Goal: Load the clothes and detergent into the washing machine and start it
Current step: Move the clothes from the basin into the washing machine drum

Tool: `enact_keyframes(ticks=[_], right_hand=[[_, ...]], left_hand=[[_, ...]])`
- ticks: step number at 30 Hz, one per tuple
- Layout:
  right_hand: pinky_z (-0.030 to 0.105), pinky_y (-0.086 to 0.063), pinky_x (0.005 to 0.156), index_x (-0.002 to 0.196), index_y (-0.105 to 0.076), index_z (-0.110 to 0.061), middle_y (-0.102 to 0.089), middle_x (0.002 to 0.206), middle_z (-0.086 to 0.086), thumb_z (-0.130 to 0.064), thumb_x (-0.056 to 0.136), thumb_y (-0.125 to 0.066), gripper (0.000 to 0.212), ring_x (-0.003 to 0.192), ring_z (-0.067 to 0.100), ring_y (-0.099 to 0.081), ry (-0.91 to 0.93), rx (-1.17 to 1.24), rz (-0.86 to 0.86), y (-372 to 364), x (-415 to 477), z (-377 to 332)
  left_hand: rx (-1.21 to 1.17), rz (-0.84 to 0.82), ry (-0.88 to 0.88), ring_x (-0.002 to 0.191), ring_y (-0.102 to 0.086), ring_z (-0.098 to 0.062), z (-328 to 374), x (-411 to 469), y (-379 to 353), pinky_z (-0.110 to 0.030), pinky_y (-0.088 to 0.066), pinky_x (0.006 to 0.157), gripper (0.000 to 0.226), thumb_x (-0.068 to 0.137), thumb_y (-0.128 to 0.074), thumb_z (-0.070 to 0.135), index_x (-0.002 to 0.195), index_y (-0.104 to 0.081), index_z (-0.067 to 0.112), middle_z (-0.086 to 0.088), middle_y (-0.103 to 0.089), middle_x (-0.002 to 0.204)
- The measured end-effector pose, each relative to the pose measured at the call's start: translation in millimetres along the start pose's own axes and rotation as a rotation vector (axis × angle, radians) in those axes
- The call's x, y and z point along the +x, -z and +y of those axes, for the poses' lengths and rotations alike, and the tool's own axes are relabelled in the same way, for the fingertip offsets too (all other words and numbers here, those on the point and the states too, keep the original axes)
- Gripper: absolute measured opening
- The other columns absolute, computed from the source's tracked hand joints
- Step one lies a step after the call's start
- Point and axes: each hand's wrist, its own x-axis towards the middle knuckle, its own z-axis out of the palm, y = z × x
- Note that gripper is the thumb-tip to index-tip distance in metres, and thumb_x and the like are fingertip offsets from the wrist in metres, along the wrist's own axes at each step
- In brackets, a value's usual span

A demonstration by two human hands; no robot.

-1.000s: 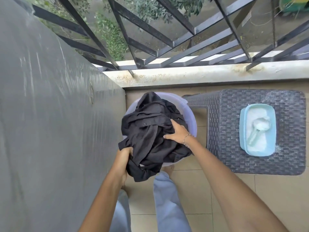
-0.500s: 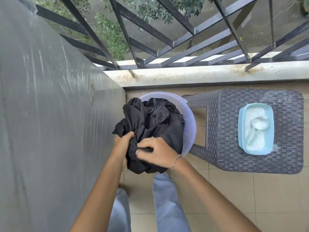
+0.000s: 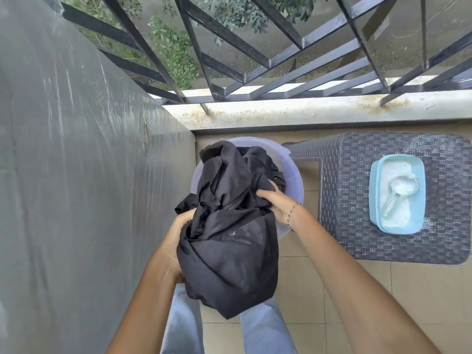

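A bundle of black clothes [image 3: 229,241] hangs over a pale lilac plastic basin [image 3: 293,180] on the floor. My left hand [image 3: 178,233] grips the bundle from its left side, partly hidden by fabric. My right hand [image 3: 275,205], with a bead bracelet at the wrist, grips the cloth on the right, fingers dug into the folds. A light blue tub of white detergent powder [image 3: 396,198] with a pale scoop [image 3: 398,192] in it sits on a dark woven stool [image 3: 357,226]. The washing machine is not identifiable in view.
A large grey surface [image 3: 76,175] fills the left side. A concrete ledge [image 3: 306,111] with black metal railing [image 3: 255,60] runs across the far end. Beige floor tiles [image 3: 383,302] show below the stool. My legs in light trousers [image 3: 263,330] stand beneath the bundle.
The black bundle has risen out of the basin and come toward me. My right hand moved from the near front of the bundle to its right side.
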Motion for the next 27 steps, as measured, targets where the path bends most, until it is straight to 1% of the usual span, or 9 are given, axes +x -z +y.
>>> enact_keyframes(ticks=[6,10,14,17,18,20,22,24,27], right_hand=[[0.016,-0.048,0.060,0.093,-0.062,-0.025,-0.061,0.080,-0.003,0.002,0.086,-0.049,0.031,0.070,0.010,-0.055,0.293,-0.144,0.221,-13.8,-31.7,-9.6],[0.028,-0.048,0.095,0.102,-0.068,-0.027,-0.068,0.100,0.001,-0.001,0.074,-0.048,0.043,0.096,0.014,-0.062,0.642,-0.393,0.197,-54.4,-62.6,2.2],[0.015,-0.040,0.094,0.108,-0.069,-0.012,-0.060,0.106,0.000,0.006,0.069,-0.048,0.049,0.102,0.013,-0.057,0.888,-0.760,-0.100,-87.0,-85.9,14.3],[0.013,-0.033,0.104,0.121,-0.065,-0.019,-0.057,0.124,-0.003,-0.004,0.076,-0.057,0.048,0.116,0.006,-0.052,0.876,-0.861,-0.232,-81.8,-99.8,6.0],[0.014,-0.030,0.108,0.124,-0.061,-0.021,-0.054,0.131,-0.005,-0.005,0.078,-0.060,0.049,0.123,0.003,-0.048,0.841,-0.818,-0.269,-76.7,-104.4,2.1],[0.020,-0.031,0.111,0.127,-0.056,-0.022,-0.053,0.134,-0.008,-0.008,0.084,-0.063,0.046,0.128,0.001,-0.044,0.814,-0.595,-0.189,-62.9,-113.9,-2.3],[0.022,-0.034,0.109,0.126,-0.056,-0.023,-0.055,0.128,-0.012,-0.016,0.090,-0.061,0.037,0.124,-0.001,-0.046,0.837,-0.341,0.218,-48.2,-117.6,5.1],[0.022,-0.031,0.108,0.131,-0.052,-0.026,-0.050,0.132,-0.014,-0.032,0.093,-0.055,0.038,0.125,-0.003,-0.043,0.690,-0.113,0.532,-34.1,-115.4,26.3],[0.034,-0.027,0.114,0.140,-0.040,-0.035,-0.039,0.146,-0.018,-0.065,0.082,-0.052,0.067,0.135,0.000,-0.035,0.375,0.185,0.291,-34.3,-105.6,59.1]], left_hand=[[0.084,0.264,-0.102,0.074,-0.063,-0.021,4.5,39.3,33.8,-0.034,-0.051,0.075,0.028,0.091,-0.055,0.034,0.074,-0.071,0.018,-0.004,-0.067,0.076],[0.151,0.155,-0.094,0.107,-0.067,-0.022,6.2,47.8,17.8,-0.038,-0.048,0.097,0.058,0.080,-0.062,0.061,0.120,-0.066,0.019,-0.006,-0.071,0.114],[0.283,0.180,-0.039,0.101,-0.069,-0.025,12.6,49.9,17.2,-0.034,-0.054,0.086,0.077,0.064,-0.075,0.063,0.124,-0.061,0.018,-0.010,-0.070,0.114],[0.274,0.372,-0.140,0.081,-0.065,-0.022,15.0,51.9,25.4,-0.033,-0.052,0.066,0.029,0.088,-0.065,0.033,0.110,-0.057,0.016,-0.008,-0.066,0.097],[0.252,0.415,-0.177,0.078,-0.062,-0.020,17.8,53.0,29.9,-0.033,-0.050,0.063,0.022,0.091,-0.061,0.027,0.109,-0.053,0.017,-0.007,-0.063,0.094],[0.104,0.376,-0.175,0.089,-0.065,-0.024,22.4,55.1,35.7,-0.035,-0.056,0.064,0.051,0.083,-0.070,0.033,0.126,-0.051,0.013,-0.010,-0.065,0.115],[-0.038,0.314,-0.148,0.108,-0.063,-0.028,23.2,57.9,38.7,-0.039,-0.061,0.070,0.076,0.075,-0.074,0.043,0.139,-0.046,0.014,-0.010,-0.058,0.133],[-0.110,0.276,-0.174,0.104,-0.064,-0.027,21.3,55.0,30.4,-0.037,-0.061,0.071,0.052,0.091,-0.058,0.038,0.134,-0.052,0.010,-0.011,-0.061,0.127],[-0.133,0.128,-0.202,0.080,-0.071,-0.022,11.7,46.1,14.0,-0.029,-0.060,0.060,0.034,0.097,-0.046,0.033,0.105,-0.070,0.010,-0.010,-0.071,0.100]])
